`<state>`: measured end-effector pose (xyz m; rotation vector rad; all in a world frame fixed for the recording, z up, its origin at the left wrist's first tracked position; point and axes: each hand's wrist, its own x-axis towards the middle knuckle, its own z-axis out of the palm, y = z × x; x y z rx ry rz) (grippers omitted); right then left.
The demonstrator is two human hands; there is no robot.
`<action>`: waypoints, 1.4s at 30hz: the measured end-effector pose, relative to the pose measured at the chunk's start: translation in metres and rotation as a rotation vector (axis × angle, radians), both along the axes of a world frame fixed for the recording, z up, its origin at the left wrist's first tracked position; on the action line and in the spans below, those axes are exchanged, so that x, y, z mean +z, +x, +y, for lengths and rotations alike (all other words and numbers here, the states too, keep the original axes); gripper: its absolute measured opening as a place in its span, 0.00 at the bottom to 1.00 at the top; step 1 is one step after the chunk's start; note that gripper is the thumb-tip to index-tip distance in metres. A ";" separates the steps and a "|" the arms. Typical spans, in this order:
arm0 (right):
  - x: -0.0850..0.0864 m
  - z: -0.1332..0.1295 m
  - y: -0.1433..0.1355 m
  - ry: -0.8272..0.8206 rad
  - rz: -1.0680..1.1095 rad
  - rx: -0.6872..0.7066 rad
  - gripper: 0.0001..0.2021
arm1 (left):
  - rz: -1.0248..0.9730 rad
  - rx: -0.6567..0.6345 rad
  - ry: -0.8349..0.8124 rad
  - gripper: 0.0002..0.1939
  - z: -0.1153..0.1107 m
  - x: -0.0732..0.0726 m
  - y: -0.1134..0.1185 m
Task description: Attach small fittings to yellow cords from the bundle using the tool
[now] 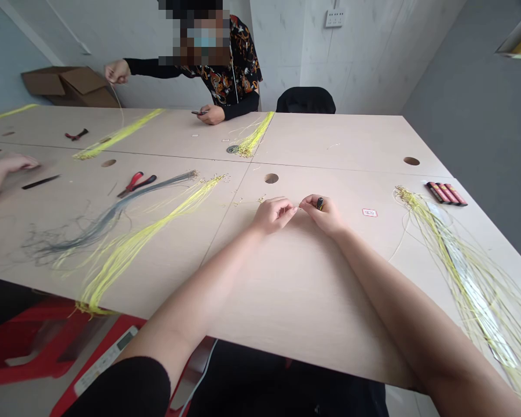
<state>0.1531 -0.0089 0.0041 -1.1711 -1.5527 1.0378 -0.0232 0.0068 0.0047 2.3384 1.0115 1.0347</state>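
Observation:
My left hand (276, 214) is closed in a pinch over the table, fingertips together on something too small to make out. Just to its right, my right hand (325, 217) is closed around a slim black tool (320, 203) with a touch of yellow, its end sticking up between the fingers; its kind cannot be told. The fingertips of both hands nearly meet, with a tiny bright bit between them. Small gold-coloured metal pieces (261, 198) lie scattered beyond my left hand. A little label with a red border (370, 212) rests right of my right hand.
Bundles of yellow cords (156, 223) and dark grey cords (113, 215) lie left, near red-handled pliers (135, 184). Right are more yellowish cords (455, 249) and several red-and-black packs (446, 193). Across the table (260, 278), a person (238, 63) holds a cord; another person's hand (19, 162) rests left.

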 end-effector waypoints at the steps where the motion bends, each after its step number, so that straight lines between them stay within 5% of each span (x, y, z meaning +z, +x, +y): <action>1: 0.001 -0.001 0.000 -0.007 0.004 0.000 0.13 | 0.007 0.000 0.002 0.13 0.000 0.000 0.000; 16: 0.000 0.001 0.002 -0.083 0.130 0.016 0.06 | 0.053 -0.006 0.026 0.11 0.000 -0.003 0.001; 28: -0.002 0.006 0.007 -0.135 0.340 0.026 0.10 | 0.103 0.018 0.011 0.11 0.001 -0.003 0.002; 34: 0.011 0.005 0.008 -0.239 0.476 0.037 0.10 | 0.120 0.004 0.029 0.11 0.001 -0.002 0.002; 42: 0.033 0.002 0.013 -0.181 0.563 0.066 0.13 | 0.144 -0.021 0.090 0.08 0.001 -0.004 0.001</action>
